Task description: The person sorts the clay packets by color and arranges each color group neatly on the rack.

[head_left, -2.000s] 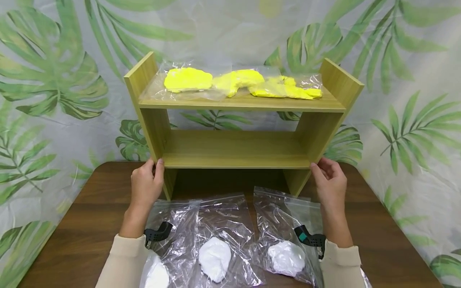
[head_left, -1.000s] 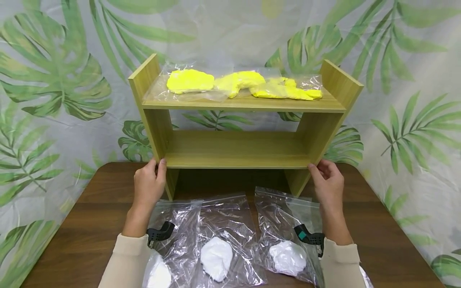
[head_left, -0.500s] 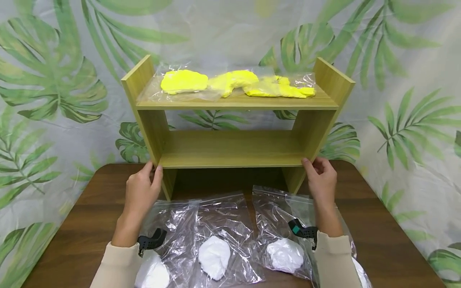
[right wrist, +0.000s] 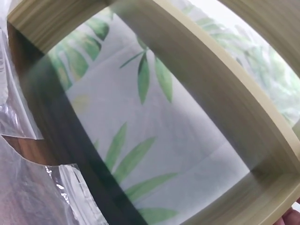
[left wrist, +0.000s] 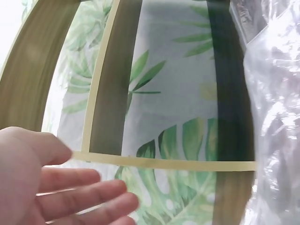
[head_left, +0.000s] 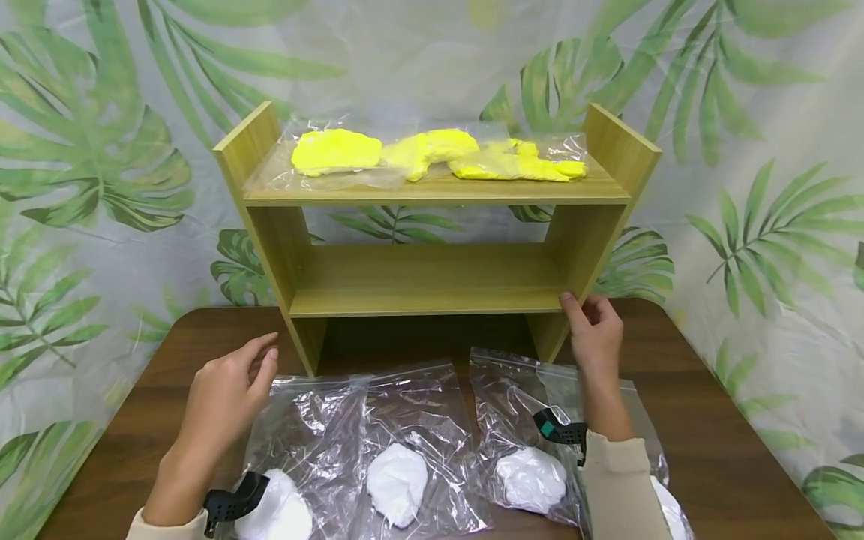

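Shelf: middle level open at front, right hand on right edge. Yellow lumps crowd top. Bags lie before bottom opening. Gap between left hand and shelf.

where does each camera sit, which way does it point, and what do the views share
Head: worn on the head, facing forward and down at the wooden shelf and clear bags; the left hand, right hand and sleeves show.
Left wrist: on that wrist, looking past the thumb and fingers, lower left, at the shelf turned sideways.
Right wrist: on that wrist, looking through the shelf; only a bit of fingers shows, bottom right.
Shared by both wrist views: shelf, leaf-print cloth and clear plastic.
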The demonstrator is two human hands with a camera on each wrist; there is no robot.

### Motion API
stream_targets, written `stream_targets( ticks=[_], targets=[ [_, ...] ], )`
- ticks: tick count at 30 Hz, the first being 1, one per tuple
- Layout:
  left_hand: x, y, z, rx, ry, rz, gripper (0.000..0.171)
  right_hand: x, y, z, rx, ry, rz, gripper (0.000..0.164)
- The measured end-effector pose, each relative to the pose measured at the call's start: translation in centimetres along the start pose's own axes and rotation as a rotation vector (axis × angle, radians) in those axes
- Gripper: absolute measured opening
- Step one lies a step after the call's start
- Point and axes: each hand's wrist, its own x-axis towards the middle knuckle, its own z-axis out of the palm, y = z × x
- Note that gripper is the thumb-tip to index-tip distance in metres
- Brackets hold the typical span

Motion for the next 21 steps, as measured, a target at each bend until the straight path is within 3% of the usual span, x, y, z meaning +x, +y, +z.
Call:
stream_targets(
  ticks=[6, 15, 21],
  targets=[
    [-2.4, -0.3, -0.8, 0.032, -0.171, -0.101, 0.032, 0.0, 0.1, 0.2, 0.063, 0.004, 0.004, 0.021],
    [-6.0, -1.1, -1.3, 0.080, -0.334, -0.231, 0.039, -0.1, 0.1, 0.3, 0.065, 0.000, 0.010, 0.021],
    [-7.4, -2.1, -1.2, 0.110, -0.538, -0.375, 0.050, -0.2, 0.2, 0.3, 0.069, -0.002, 0.023, 0.021]
  ],
)
